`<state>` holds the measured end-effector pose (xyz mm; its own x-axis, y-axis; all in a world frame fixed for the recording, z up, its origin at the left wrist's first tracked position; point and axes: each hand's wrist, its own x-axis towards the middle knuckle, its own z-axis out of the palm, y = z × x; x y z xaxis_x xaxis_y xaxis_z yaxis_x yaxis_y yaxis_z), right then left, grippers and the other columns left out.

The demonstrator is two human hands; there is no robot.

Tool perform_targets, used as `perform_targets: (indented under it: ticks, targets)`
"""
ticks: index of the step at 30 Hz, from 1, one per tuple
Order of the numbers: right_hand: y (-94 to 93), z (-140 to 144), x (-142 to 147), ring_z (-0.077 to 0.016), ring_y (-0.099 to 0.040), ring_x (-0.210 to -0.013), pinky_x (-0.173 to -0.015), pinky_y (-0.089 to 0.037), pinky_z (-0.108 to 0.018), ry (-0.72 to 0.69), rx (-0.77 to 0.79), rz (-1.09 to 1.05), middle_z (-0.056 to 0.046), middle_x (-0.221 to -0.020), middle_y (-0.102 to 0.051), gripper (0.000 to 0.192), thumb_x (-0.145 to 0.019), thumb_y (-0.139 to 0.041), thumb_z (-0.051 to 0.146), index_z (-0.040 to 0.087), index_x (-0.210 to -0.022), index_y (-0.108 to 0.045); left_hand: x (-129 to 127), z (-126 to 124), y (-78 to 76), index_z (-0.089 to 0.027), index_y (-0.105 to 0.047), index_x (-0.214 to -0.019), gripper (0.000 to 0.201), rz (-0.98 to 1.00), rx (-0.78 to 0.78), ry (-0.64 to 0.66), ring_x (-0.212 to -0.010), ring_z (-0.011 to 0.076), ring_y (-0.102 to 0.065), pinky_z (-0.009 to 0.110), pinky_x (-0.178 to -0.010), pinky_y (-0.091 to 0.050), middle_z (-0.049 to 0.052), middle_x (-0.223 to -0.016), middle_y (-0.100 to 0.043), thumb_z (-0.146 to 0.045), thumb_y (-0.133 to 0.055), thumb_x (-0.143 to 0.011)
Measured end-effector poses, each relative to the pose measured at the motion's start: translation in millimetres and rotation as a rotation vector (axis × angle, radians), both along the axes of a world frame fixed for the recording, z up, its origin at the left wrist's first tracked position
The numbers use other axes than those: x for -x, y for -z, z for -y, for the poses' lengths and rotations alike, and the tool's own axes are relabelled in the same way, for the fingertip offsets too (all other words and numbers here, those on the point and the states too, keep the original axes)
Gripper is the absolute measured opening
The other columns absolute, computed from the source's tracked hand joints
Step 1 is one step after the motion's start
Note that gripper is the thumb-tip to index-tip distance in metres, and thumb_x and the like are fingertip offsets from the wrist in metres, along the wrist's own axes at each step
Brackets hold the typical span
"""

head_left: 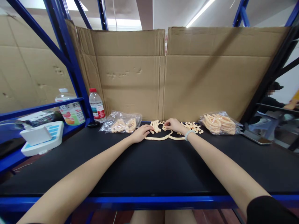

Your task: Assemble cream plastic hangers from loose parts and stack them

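Observation:
My left hand (141,133) lies palm down with its fingers stretched out, at the left end of a cream-coloured piece shaped like a clothes hanger (158,138). Its fingertips touch or lie beside a row of cream-coloured strips (155,126). Above the hanger-shaped piece, my right hand (175,125) is closed in a pinch on a small cream-coloured piece (164,127), partly hidden by the fingers. Just right of that hand lies a loose pile of small curved cream pieces (193,127). The right wrist wears a pale beaded bracelet (189,133).
Clear plastic bags of cream parts lie left (121,122) and right (219,123) on the black tabletop (151,168). A phone (257,137) rests at right. Bottles (96,105) and a power strip (46,140) are left. Cardboard (130,74) walls the back. A person (272,99) sits far right.

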<state>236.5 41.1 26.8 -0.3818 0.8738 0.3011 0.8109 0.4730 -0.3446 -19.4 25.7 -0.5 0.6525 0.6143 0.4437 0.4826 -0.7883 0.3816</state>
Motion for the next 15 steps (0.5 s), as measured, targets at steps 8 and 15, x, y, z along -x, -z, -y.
perform_targets:
  ticks: [8, 15]
  targets:
    - [0.4, -0.5, -5.7, -0.0187, -0.06, -0.084, -0.081, -0.045, -0.03, 0.037, -0.003, -0.28, -0.006, -0.086, -0.067, 0.006, -0.073, -0.065, 0.011, 0.016, -0.077, -0.067, -1.3, 4.3, -2.0, -0.019, -0.065, -0.086, 0.018, 0.068, 0.034, 0.012, -0.101, 0.0202, -0.055, 0.036, -0.097, -0.042, 0.008, -0.101, -0.056, -0.02, -0.047, -0.087]
    - [-11.6, 28.3, -12.3, -0.0134, -0.06, -0.068, -0.055, -0.049, -0.024, 0.036, 0.099, -0.644, -0.004, -0.088, -0.057, 0.012, -0.086, -0.049, 0.031, 0.02, -0.09, -0.051, -1.5, 6.8, -8.6, -0.02, -0.061, -0.077, 0.011, 0.214, 0.097, 0.004, -0.101, 0.0212, -0.054, 0.038, -0.098, -0.04, 0.006, -0.094, -0.058, -0.017, -0.052, -0.082]
